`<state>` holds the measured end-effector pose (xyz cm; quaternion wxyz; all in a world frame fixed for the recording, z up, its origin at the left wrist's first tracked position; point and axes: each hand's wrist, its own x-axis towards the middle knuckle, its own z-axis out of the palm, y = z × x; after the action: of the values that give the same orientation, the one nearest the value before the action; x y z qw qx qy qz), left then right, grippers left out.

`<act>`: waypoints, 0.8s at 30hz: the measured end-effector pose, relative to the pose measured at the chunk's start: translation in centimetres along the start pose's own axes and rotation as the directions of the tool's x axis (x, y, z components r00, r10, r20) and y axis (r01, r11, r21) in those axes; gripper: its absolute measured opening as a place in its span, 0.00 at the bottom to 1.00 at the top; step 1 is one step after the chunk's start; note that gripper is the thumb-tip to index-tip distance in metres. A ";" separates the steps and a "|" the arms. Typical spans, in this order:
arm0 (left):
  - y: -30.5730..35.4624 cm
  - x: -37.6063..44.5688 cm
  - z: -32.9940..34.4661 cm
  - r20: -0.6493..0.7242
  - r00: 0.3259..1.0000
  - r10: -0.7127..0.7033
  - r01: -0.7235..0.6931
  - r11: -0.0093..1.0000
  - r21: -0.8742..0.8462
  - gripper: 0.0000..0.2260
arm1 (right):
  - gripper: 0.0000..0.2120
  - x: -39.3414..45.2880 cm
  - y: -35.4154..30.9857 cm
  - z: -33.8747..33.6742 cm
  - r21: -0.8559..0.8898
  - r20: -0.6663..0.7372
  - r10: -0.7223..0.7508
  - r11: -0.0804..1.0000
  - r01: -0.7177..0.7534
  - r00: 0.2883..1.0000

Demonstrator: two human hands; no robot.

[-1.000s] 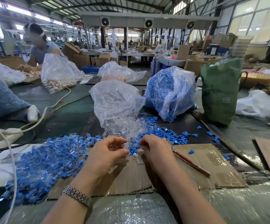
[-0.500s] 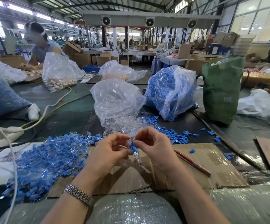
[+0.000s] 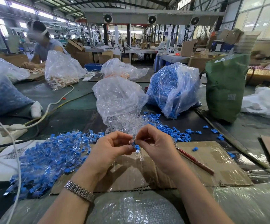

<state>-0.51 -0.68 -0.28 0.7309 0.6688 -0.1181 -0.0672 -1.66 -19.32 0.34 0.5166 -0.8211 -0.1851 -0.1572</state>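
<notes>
Left hand [image 3: 111,150], right hand [image 3: 157,147]: fingertips of both clamped on blue-capped clear connector [image 3: 136,146]; connector held between hands, above cardboard sheet [image 3: 212,160]; pile of blue-capped connectors [image 3: 46,159] lies at left.

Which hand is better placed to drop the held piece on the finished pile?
Left, probably. The left hand and right hand both pinch the blue-and-clear piece, but the finished pile lies on the left hand's side. The right hand would have to cross over.
</notes>
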 end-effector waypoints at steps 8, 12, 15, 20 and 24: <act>0.1 0.1 -0.1 -0.028 1.000 0.008 -0.010 0.998 -0.055 0.17 | 0.19 0.2 0.5 -2.9 -0.461 -0.177 0.337 0.802 -0.380 0.925; 0.0 0.2 -0.2 -0.031 0.999 -0.008 0.004 0.995 -0.102 0.13 | 0.30 -1.3 0.6 -4.6 -0.807 -0.218 0.622 0.318 -0.498 0.752; 0.0 0.2 -0.2 -0.024 1.000 0.003 -0.007 0.990 -0.139 0.10 | 0.18 -1.5 0.0 -4.9 -0.848 -0.179 0.610 0.302 -0.435 0.772; 0.1 0.2 -0.6 -0.045 0.999 0.009 -0.019 0.978 -0.206 0.09 | 0.12 -1.0 -1.8 -5.0 -0.591 -0.058 0.621 0.610 -0.528 0.782; 0.2 0.3 -0.7 -0.072 0.997 0.005 -0.025 0.959 -0.282 0.10 | 0.06 -0.2 -4.1 -4.5 -0.350 0.272 0.616 0.779 -0.520 0.739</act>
<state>-0.03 -0.04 -0.10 0.8232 0.5585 -0.0866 -0.0542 -4.08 -21.80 5.39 0.3868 -0.9106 0.0034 0.1456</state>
